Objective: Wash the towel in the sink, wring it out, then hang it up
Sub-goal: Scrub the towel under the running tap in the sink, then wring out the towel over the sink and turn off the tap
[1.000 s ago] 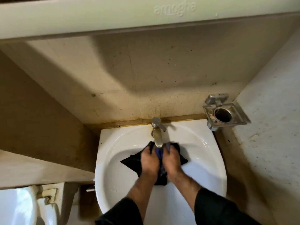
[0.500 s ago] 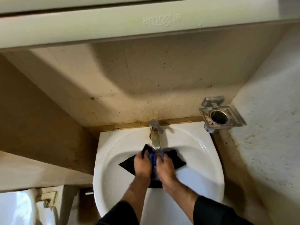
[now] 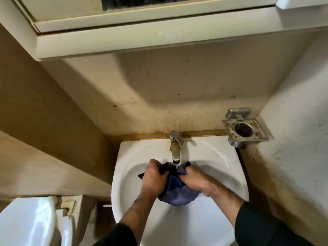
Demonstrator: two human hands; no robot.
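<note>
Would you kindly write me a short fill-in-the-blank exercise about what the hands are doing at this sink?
1. Both hands, the left hand and the right hand, hold a dark blue ____.
2. Water runs onto the towel from the ____ above it.
3. The towel is held over the white ____.
4. The metal holder on the wall is to the ____ of the tap.

Missing words: towel; tap; sink; right

Sink (image 3: 209, 157) is glossy white ceramic, smooth and wet-looking. Tap (image 3: 175, 148) is brushed metal gone dull and brownish at the spout. Towel (image 3: 179, 192) is soft dark blue cloth, soaked. Metal holder (image 3: 245, 129) at right looks tarnished and grimy. Wall (image 3: 177, 96) is matt, beige, speckled with stains.
</note>
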